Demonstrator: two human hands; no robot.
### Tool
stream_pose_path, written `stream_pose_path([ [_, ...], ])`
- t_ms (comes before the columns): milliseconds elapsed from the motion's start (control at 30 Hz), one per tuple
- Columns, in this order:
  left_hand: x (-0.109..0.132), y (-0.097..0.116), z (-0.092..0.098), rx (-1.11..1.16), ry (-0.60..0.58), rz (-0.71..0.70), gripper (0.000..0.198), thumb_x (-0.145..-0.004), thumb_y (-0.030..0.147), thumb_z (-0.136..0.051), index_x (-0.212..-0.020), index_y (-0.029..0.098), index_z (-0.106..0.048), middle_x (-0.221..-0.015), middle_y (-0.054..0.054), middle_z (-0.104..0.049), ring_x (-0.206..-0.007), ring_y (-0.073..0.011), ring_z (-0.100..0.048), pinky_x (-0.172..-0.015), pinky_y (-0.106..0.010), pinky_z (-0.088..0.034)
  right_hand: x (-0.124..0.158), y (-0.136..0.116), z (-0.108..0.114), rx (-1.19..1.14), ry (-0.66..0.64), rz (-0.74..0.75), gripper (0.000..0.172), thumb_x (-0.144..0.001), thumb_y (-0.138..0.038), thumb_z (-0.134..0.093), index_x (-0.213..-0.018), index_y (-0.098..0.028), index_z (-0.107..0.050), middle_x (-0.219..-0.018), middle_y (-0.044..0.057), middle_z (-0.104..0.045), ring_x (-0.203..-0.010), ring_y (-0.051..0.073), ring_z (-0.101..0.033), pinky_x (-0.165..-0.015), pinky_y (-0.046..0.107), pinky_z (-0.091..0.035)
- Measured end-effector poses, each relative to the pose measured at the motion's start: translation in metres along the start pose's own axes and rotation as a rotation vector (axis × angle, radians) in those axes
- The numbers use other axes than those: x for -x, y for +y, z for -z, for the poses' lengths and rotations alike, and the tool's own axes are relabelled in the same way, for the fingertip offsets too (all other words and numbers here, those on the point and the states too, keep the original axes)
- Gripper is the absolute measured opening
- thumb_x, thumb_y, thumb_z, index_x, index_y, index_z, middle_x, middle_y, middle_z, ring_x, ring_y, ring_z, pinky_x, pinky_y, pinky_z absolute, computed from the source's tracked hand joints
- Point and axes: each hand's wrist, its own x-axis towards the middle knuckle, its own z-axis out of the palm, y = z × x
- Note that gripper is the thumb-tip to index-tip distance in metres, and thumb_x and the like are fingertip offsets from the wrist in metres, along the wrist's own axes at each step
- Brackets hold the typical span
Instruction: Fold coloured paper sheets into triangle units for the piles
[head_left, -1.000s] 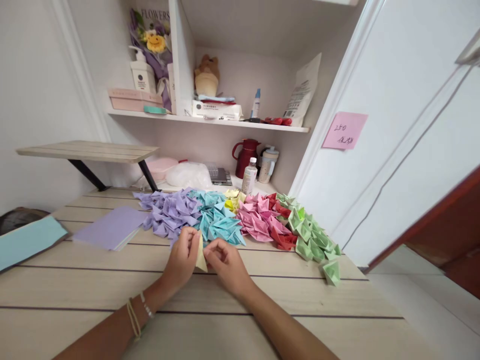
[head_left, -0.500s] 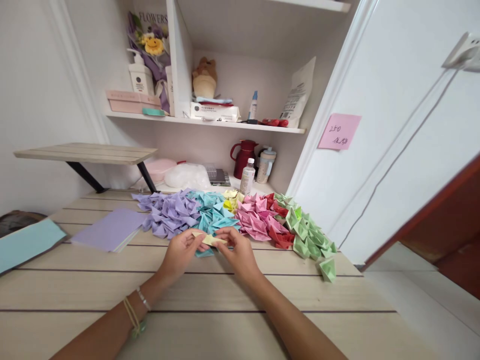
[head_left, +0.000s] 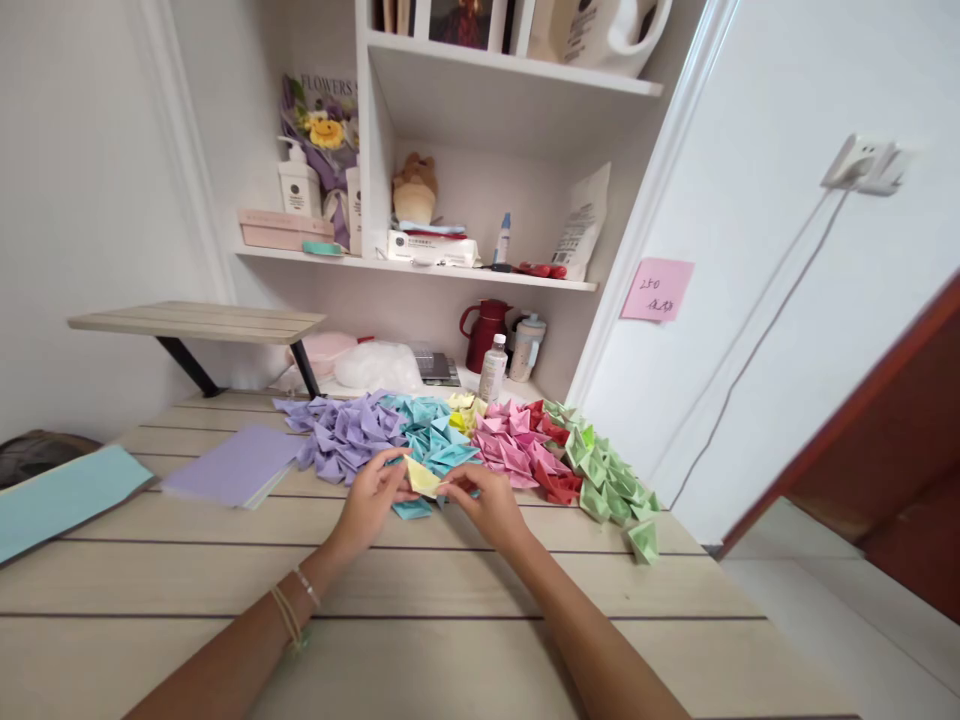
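Both hands pinch a small pale yellow folded paper piece (head_left: 422,477) just above the wooden table (head_left: 420,590). My left hand (head_left: 373,500) grips its left end, and my right hand (head_left: 486,503) grips its right end. Directly behind the hands lies a row of folded paper pieces sorted by colour: purple (head_left: 341,433), blue (head_left: 435,440), pink (head_left: 510,445), red (head_left: 559,480) and green (head_left: 611,480). A few yellow ones (head_left: 463,410) sit at the back of the row. One blue piece (head_left: 412,509) lies on the table under the hands.
A stack of purple sheets (head_left: 236,467) and a blue sheet (head_left: 64,495) lie at the left. Behind the pile stand a red jug (head_left: 487,330), a small bottle (head_left: 493,368) and a white cup (head_left: 527,347). Shelves above hold boxes and bottles. A wall runs along the right.
The yellow piece turned from upright to lying flat between my fingers, and both hands moved a little forward toward the pile. The camera tilted up, showing more of the shelves.
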Motion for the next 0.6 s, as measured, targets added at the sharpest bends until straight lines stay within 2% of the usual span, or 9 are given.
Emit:
stream_pose_path([
  [67,0.0,-0.005,0.001,0.002,0.012,-0.012,0.048,-0.075,0.038,-0.058,-0.115,0.017,-0.043,-0.088,-0.01,-0.068,-0.071,-0.0218,-0.069,-0.065,-0.035,-0.057,-0.003,-0.001,0.005,0.051,0.019,0.02,0.014,-0.077,-0.031,-0.059,-0.076,-0.018,-0.064,-0.069,0.003,-0.067,-0.062,0.016,-0.061,-0.056,0.024,-0.047],
  [200,0.0,-0.019,0.001,-0.026,0.062,-0.04,0.054,-0.078,0.038,-0.053,-0.123,0.02,-0.029,-0.094,-0.01,-0.066,-0.064,-0.0191,-0.068,-0.06,-0.033,-0.056,-0.022,0.004,0.025,0.163,0.243,-0.077,0.019,-0.082,-0.03,-0.051,-0.089,-0.018,-0.063,-0.077,0.005,-0.068,-0.066,0.016,-0.063,-0.06,0.026,-0.049],
  [300,0.003,-0.026,-0.003,-0.061,0.028,-0.038,0.051,-0.08,0.039,-0.05,-0.122,0.02,-0.029,-0.091,-0.009,-0.066,-0.059,-0.0169,-0.067,-0.055,-0.029,-0.054,-0.044,0.002,0.043,0.33,0.214,-0.106,0.029,-0.08,-0.025,-0.053,-0.109,-0.021,-0.057,-0.086,0.004,-0.069,-0.069,0.017,-0.064,-0.066,0.028,-0.048],
  [400,0.007,-0.026,-0.007,-0.082,-0.004,-0.042,0.048,-0.081,0.038,-0.05,-0.121,0.02,-0.031,-0.089,-0.008,-0.065,-0.056,-0.015,-0.065,-0.052,-0.026,-0.052,-0.06,-0.006,0.052,0.543,0.202,-0.113,0.033,-0.08,-0.024,-0.052,-0.113,-0.024,-0.055,-0.086,0.003,-0.07,-0.071,0.019,-0.064,-0.066,0.03,-0.046],
  [500,0.01,-0.026,-0.01,-0.092,-0.006,-0.045,0.043,-0.079,0.039,-0.051,-0.114,0.02,-0.037,-0.08,-0.003,-0.064,-0.05,-0.0128,-0.061,-0.045,-0.023,-0.048,-0.074,-0.018,0.035,0.623,0.232,-0.096,0.027,-0.082,-0.026,-0.049,-0.107,-0.023,-0.059,-0.084,0.004,-0.069,-0.07,0.02,-0.063,-0.065,0.031,-0.045],
  [600,0.013,-0.031,-0.014,-0.124,-0.053,-0.025,0.025,-0.078,0.038,-0.051,-0.093,0.018,-0.052,-0.066,0.0,-0.059,-0.044,-0.0112,-0.055,-0.042,-0.021,-0.043,-0.09,-0.037,-0.014,0.56,0.083,0.022,0.024,-0.082,-0.026,-0.05,-0.102,-0.021,-0.062,-0.086,0.005,-0.069,-0.069,0.019,-0.063,-0.066,0.03,-0.045],
])
